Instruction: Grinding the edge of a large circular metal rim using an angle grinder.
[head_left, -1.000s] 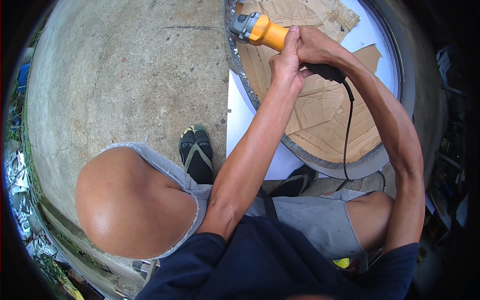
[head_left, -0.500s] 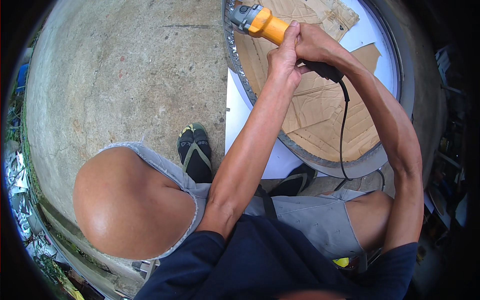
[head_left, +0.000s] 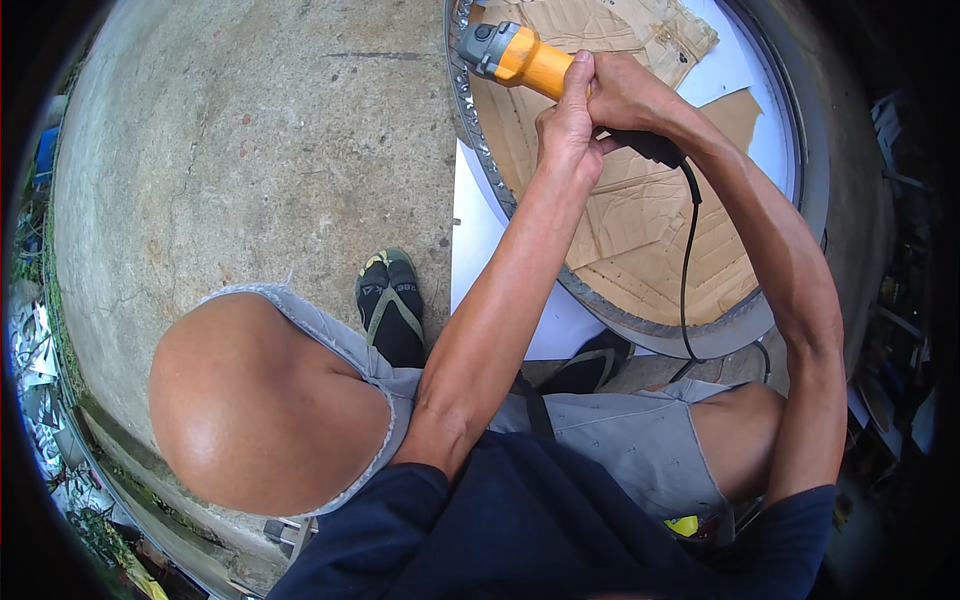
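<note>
Compared with half a second ago, both hands and the yellow angle grinder (head_left: 535, 65) have shifted slightly nearer, while the large ring (head_left: 635, 328) beneath stays where it was. The grinder lies lengthwise in the grasp, its grey head pointing left and its black rear end running right and nearer. The left hand (head_left: 568, 130) is closed around the near side of the body with the thumb laid along it; the right hand (head_left: 630, 90) is wrapped over the rear part, just beside and partly hiding the grip. The head sits over the ring's far left edge; whether it touches cannot be told. From the rear end a black cable (head_left: 690, 260) hangs nearer, across brown cardboard (head_left: 670, 225) inside the ring. A white board (head_left: 475, 220) extends under the ring's left side, beside the concrete floor (head_left: 250, 150). The right forearm blocks part of the cardboard, and the left one part of the ring.
</note>
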